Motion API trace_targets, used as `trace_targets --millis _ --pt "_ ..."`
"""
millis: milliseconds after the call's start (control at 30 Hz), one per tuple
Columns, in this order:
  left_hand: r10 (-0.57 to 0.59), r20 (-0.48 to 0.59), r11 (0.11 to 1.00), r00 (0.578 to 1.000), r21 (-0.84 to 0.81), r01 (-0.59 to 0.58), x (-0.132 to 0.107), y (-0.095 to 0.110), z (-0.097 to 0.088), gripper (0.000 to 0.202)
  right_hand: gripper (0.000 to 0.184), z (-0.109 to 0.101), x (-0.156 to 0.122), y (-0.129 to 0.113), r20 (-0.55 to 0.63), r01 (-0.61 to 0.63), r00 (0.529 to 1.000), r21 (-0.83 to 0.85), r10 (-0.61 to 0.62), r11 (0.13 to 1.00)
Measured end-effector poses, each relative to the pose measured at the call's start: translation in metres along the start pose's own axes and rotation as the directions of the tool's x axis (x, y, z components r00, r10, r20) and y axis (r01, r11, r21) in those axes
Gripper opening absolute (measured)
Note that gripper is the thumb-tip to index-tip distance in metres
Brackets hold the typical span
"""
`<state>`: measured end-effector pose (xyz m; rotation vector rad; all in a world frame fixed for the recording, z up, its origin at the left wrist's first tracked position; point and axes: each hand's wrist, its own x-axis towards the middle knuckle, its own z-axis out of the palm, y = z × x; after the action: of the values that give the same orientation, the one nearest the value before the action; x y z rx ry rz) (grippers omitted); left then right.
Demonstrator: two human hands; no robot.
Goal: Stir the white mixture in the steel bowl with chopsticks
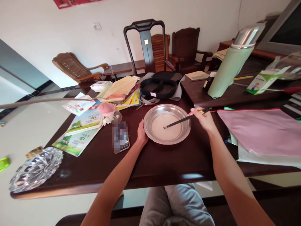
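Observation:
A shallow round metal dish [152,135] with pale whitish liquid in it sits on the dark wooden table [164,163] in front of me. My left hand [141,133] rests against the dish's left rim, fingers curled on its edge. My right hand [205,118] is closed on a pair of dark chopsticks [182,120], whose tips reach down into the liquid near the dish's middle.
A phone [121,138] lies left of the dish, with a pink cup [107,110], books [82,131] and a glass ashtray [35,169] further left. A black tray [160,86] is behind, a green thermos [229,67] and a pink folder [261,130] at the right. Chairs stand along the wall.

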<state>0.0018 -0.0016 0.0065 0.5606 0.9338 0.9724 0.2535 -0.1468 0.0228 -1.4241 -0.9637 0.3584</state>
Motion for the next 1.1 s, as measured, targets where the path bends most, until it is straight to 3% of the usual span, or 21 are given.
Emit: trace_targets --millis 100,233,300,467,533,733,967,1100 --pt "-0.007 0.018 1.0 1.0 -0.001 0.007 0.001 -0.001 -0.001 0.033 0.053 0.008 -0.001 -0.002 0.049 0.016 0.999 -0.009 -0.015 1.0" --pt "0.022 0.008 1.0 1.0 -0.002 -0.022 0.0 0.0 -0.001 0.034 0.054 -0.001 0.001 0.002 -0.131 0.023 0.991 -0.015 -0.025 1.0" --pt "0.027 0.005 1.0 1.0 0.002 -0.027 -0.001 0.001 0.0 0.034 0.055 -0.006 0.002 0.004 -0.167 0.025 0.986 0.008 -0.023 1.0" --pt "0.016 -0.004 1.0 1.0 0.006 -0.016 -0.002 0.001 0.001 0.033 0.053 0.003 0.0 0.002 0.036 0.01 0.999 0.021 -0.011 1.0" --pt "0.004 -0.001 1.0 1.0 0.005 -0.004 -0.002 0.001 0.001 0.032 0.053 0.007 -0.001 0.001 0.06 0.021 0.998 0.001 -0.021 1.0" --pt "0.017 0.005 1.0 1.0 -0.009 -0.017 -0.003 0.001 0.002 0.031 0.058 -0.007 0.003 0.005 -0.182 0.041 0.983 0.016 -0.038 0.999" --pt "-0.007 0.022 1.0 1.0 -0.015 0.008 0.001 0.0 -0.001 0.032 0.054 0.007 -0.001 0.001 0.055 0.017 0.998 0.006 -0.017 1.0" --pt "0.02 0.023 1.0 1.0 -0.017 -0.02 0.002 -0.001 -0.002 0.034 0.056 0.0 0.001 0.002 -0.103 0.028 0.994 0.004 -0.027 1.0"
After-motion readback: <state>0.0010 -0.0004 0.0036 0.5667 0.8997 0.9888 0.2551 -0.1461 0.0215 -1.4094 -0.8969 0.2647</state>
